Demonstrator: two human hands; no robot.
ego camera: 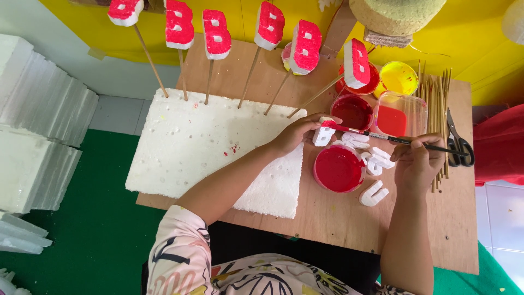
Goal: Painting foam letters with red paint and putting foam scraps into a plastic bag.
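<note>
On the wooden board (pixel 349 218) that served as the worktop, the left hand (pixel 297 133) was closed around a small white foam letter (pixel 323 134), gripping it by its sides just above the rim of a round tub of red paint (pixel 338 169). The right hand (pixel 417 161) was pinched shut on a thin paintbrush (pixel 382 136), whose tip rested against the top of that letter, where a first patch of red showed.

Progress appeared to be past the halfway mark but not complete. Six foam letters (pixel 305 48) with red-painted faces stood on wooden skewers pushed into a white foam slab (pixel 191 147), evidently set there to dry. A small pile of unpainted white letters (pixel 374 158) lay beside the tub, one more (pixel 374 194) apart nearer the board's edge; these, with the piece in hand, remained to be coated.

Further items on the board: a second red paint bowl (pixel 353 111), a clear container of red paint (pixel 401 113), a yellow paint pot (pixel 398 77), a bundle of spare skewers (pixel 436 104) and black-handled scissors (pixel 458 143) at the right edge.

The board sat over a green floor covering (pixel 93 235). Stacked white foam sheets (pixel 38 125) stood to the left, a yellow wall (pixel 480 43) rose behind, and pale tiles showed at the margins. Red spots marked the slab surface.
</note>
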